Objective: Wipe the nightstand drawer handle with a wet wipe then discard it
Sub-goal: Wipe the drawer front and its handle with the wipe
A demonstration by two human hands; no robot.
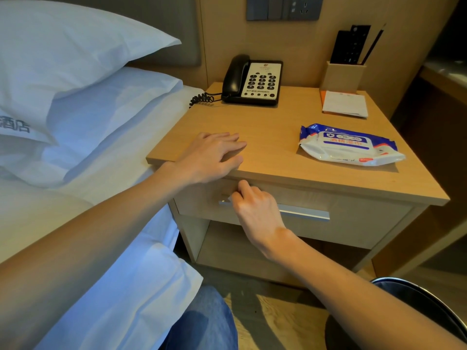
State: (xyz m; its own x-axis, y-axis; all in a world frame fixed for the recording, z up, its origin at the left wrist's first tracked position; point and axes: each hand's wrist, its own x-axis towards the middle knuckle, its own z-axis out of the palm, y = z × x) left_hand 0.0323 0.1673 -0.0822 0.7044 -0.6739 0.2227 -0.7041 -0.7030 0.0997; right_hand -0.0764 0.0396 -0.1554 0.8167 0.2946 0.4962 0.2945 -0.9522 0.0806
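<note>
The wooden nightstand (273,137) has one drawer with a long silver handle (305,213) across its front. My right hand (255,208) is closed over the left part of that handle, pinching a small white wet wipe (229,199) of which only a corner shows by my fingers. My left hand (212,156) lies flat on the nightstand top at its front left edge, fingers spread, holding nothing. A blue and white wet wipe pack (350,145) lies on the top at the right.
A black and white telephone (252,82) sits at the back of the top, a notepad (345,104) and a pen holder (342,77) at the back right. The bed with white pillows (75,97) borders the left. A dark bin rim (429,299) shows at lower right.
</note>
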